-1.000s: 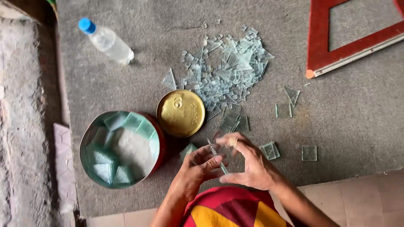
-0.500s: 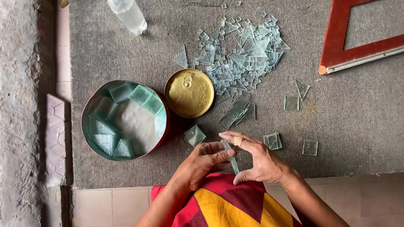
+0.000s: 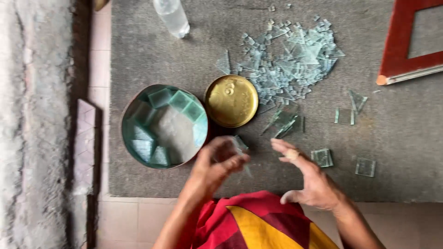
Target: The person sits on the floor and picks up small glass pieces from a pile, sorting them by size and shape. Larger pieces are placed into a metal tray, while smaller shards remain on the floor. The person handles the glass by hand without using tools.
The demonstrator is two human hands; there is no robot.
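A small piece of clear glass (image 3: 240, 146) sits pinched in the fingers of the left hand (image 3: 217, 167), held just above the grey mat (image 3: 152, 60) near its front edge. The piece is blurred, so its exact shape cannot be told; it shows between the fingertips and pokes out on their far side. So the left grip is closed on the glass piece. The right hand (image 3: 308, 177) hovers a little to the right, apart from the left — its fingers spread and slack, its grip open and holding nothing.

Just left of the left hand stands a round tin (image 3: 134, 110), its inside greenish, with square glass tiles (image 3: 182, 101) leaning in a ring along its wall. Touching or just beside the tin's right side lies a round gold lid (image 3: 230, 100), flat on the mat. Beyond the lid spreads a heap of glass shards and offcuts (image 3: 290, 55). Between the heap and the right hand lie a few longer slivers (image 3: 281, 121), and to the right of that hand two small glass squares (image 3: 321, 157) rest flat, well apart from each other.

At the far edge a clear plastic bottle (image 3: 171, 17) lies on the mat — only partly in view. A red wooden frame (image 3: 397, 55) fills the far right corner.
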